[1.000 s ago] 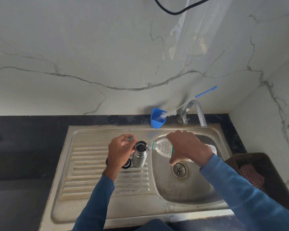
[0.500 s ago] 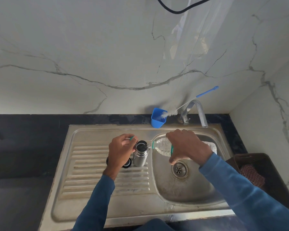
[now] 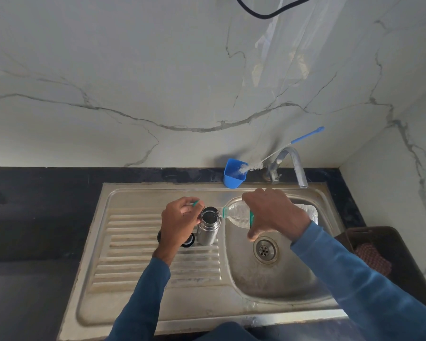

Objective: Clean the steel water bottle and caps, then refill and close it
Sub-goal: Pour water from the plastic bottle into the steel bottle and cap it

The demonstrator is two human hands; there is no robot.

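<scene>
Overhead, one steel bottle [image 3: 208, 227] upright on drainboard [image 3: 133, 244], right hand [image 3: 273, 212] gripping one plastic bottle [image 3: 237, 214] tipped to its mouth, left hand [image 3: 178, 221] pinching one green cap [image 3: 196, 203], one black cap [image 3: 190, 241] beside.

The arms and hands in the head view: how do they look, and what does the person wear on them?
Both arms are covered by long blue sleeves, the left sleeve and the right sleeve. They are plain, without visible markings, and end at the wrists. The left hand and the right hand are bare: no gloves and no watch show.
</scene>
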